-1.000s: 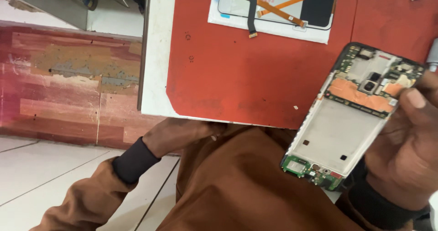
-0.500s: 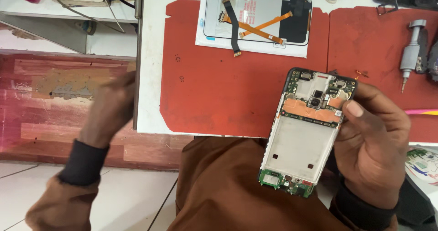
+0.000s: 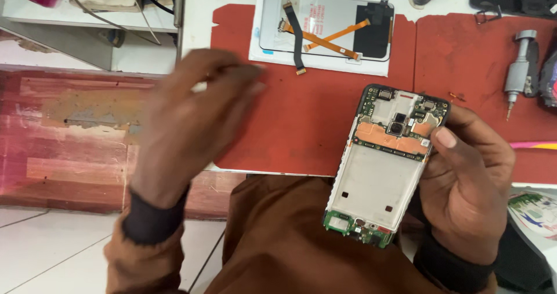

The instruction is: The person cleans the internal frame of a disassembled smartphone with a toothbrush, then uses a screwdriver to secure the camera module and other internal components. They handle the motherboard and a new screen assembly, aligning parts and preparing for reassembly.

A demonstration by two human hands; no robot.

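My right hand (image 3: 464,184) grips an opened phone frame (image 3: 380,175) with bare circuit boards at its top and bottom, held upright over my lap near the table edge. My left hand (image 3: 185,125), blurred from motion, hovers over the left edge of the red mat (image 3: 325,125), fingers loosely together and pointing right, holding nothing that I can see. A detached phone screen (image 3: 325,33) with orange and black ribbon cables lies on a white sheet at the mat's far side.
A small electric screwdriver (image 3: 516,73) lies on the second red mat at the right. Tiny screws (image 3: 455,96) lie near the phone's top corner. A shelf with cables (image 3: 87,9) stands at the far left. Tiled floor lies below.
My left hand has risen from beside the table up over the mat's left edge. The phone in my right hand has stayed near the table edge while the view shifted.
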